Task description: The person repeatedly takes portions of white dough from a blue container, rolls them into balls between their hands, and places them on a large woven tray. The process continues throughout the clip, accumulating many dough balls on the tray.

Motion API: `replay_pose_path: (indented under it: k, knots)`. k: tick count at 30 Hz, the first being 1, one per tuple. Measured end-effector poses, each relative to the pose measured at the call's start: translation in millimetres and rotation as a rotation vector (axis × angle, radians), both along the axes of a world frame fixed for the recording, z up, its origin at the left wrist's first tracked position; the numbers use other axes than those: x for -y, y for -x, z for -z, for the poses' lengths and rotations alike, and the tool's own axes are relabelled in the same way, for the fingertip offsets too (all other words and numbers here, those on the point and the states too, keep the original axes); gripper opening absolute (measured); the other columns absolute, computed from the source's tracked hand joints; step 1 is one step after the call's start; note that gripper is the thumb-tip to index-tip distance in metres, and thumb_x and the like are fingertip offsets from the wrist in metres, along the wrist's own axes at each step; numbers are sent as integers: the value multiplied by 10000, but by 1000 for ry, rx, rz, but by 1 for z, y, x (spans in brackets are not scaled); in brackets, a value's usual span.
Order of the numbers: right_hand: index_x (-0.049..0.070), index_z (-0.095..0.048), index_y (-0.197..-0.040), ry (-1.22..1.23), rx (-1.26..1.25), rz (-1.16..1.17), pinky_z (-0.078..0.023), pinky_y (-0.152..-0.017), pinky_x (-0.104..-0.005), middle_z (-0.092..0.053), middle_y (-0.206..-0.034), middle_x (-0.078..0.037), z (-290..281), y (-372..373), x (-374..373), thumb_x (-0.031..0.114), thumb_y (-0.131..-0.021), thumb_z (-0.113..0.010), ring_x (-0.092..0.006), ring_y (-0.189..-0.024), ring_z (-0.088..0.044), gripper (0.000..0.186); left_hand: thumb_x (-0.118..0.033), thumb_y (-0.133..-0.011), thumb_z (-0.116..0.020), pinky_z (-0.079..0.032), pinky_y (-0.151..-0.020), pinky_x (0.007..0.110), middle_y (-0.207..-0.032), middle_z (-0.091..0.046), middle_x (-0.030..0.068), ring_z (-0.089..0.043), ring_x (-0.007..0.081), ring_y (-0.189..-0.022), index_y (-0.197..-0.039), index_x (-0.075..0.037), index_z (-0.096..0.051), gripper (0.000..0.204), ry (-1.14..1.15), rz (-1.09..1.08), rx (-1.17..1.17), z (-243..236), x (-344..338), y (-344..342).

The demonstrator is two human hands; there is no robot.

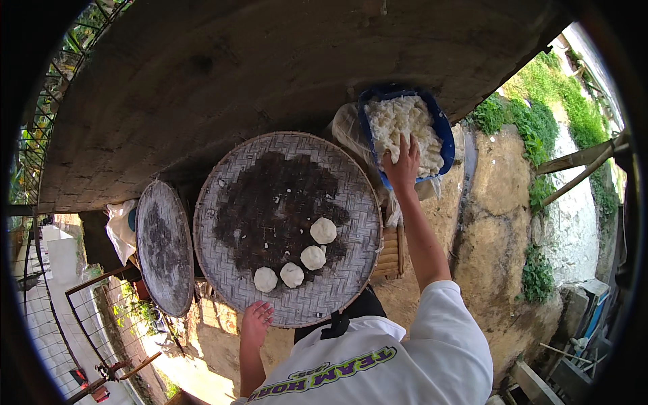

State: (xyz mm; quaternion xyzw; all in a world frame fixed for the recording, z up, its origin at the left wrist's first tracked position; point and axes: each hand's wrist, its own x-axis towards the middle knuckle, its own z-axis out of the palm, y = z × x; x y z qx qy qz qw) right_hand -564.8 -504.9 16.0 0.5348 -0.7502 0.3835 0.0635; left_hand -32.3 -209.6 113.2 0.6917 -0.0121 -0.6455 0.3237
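My right hand (pixel 403 164) reaches into a blue tub (pixel 447 138). Its fingers are apart and touch the lumpy white mass (pixel 401 118) that fills the tub; the mass looks soft and crumbly, and its kind I cannot make out. My left hand (pixel 256 322) is at the near-left rim of a large round woven bamboo tray (pixel 216 182), fingers stretched out and nothing in them. Several round white lumps (pixel 312 257) lie in a curved row on the tray's near right part, beside a dark stained patch with small white crumbs.
A second round woven tray (pixel 164 248) leans at the left, near a pale sack (pixel 121 229). Behind the trays rises a dark wall (pixel 270 67). A clear plastic bag (pixel 349 135) lies beside the tub. Bamboo slats (pixel 389 253) show under the large tray, and wire fencing (pixel 101 304) stands far left.
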Motion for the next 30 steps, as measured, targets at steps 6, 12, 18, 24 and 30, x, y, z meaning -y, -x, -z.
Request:
replay_pose_path:
  k: [6,12,18,24,30]
  knots:
    - [114,-527,-1484,-495,278,-74,-453,-1085,-478,-588,-1358,-303,36,78,69,377,-713,-843,-446,-1263,-561,874,-395,-949,-596,-480,-935,440,-1259,-614,104,-606,287,-1162,-1254,-108,-531,423,-96,-90,-8,2,-19,16]
    - [32,-589,-1390,-539,393,-84,-558,-873,-451,-689,-1108,-269,54,68,79,289,-627,-878,-422,-1015,-691,856,-405,-967,-579,-477,-948,460,-1268,-607,108,-598,299,-1168,-1259,-110,-526,418,-47,-80,-44,-5,7,49]
    - [45,-404,-1571,-785,1117,-46,-456,-635,-349,-707,-954,-76,12,136,108,285,-766,-848,-146,-704,-523,951,-414,-1005,-557,-489,-951,423,-1296,-637,127,-617,281,-1181,-1296,-84,-553,441,79,171,-85,-16,83,99]
    - [86,-460,-1473,-140,1833,-220,-508,-896,-329,-572,-1406,-114,-80,111,74,414,-1002,-648,-172,-1057,-612,604,-417,-1029,-537,-477,-1001,429,-1344,-632,142,-599,300,-1253,-1319,-72,-571,452,391,330,-450,-5,217,258]
    - [84,-470,-1455,171,2245,-396,-433,-1125,-483,-591,-1391,-122,-142,6,-31,415,-1052,-544,-301,-1297,-573,526,-516,-1048,-442,-443,-1085,465,-1390,-596,94,-555,288,-1323,-1359,-71,-519,549,375,4,-930,-24,281,400]
